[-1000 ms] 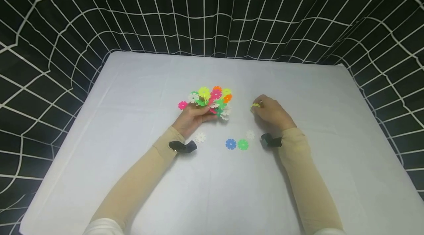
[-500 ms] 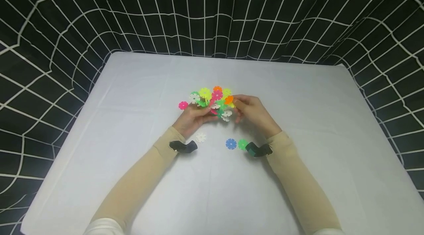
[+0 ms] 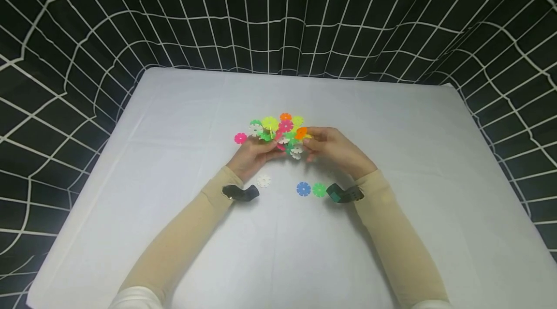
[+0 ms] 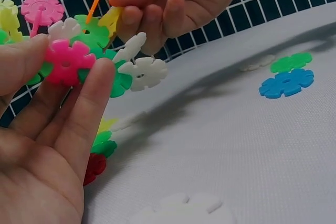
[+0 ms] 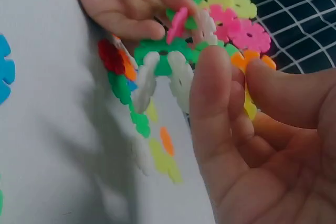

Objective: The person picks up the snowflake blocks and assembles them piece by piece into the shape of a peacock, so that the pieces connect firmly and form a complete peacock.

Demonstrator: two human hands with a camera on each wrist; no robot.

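Observation:
A cluster of interlocked snowflake discs (image 3: 285, 126) in pink, green, white, yellow and orange is held above the white table. My left hand (image 3: 252, 155) grips it from the left, thumb and fingers around a pink disc (image 4: 65, 62). From the right, my right hand (image 3: 341, 150) pinches a yellow disc (image 4: 109, 21) between thumb and fingers, against the cluster's right side. Right beside my right thumb is an orange disc (image 5: 252, 60). Whether the yellow disc is slotted into the cluster cannot be told, since the fingers cover part of it.
Loose discs lie on the white tablecloth (image 3: 278, 251): a white one (image 3: 263, 181), a blue one (image 3: 303, 189) and a green one (image 3: 319, 190). Another white disc (image 4: 257, 63) lies behind the green one. A black cloth with white grid lines (image 3: 278, 19) surrounds the table's far sides.
My right hand has moved left from the table with the yellow disc and brought it to the cluster's right side. My left hand has stayed nearly still.

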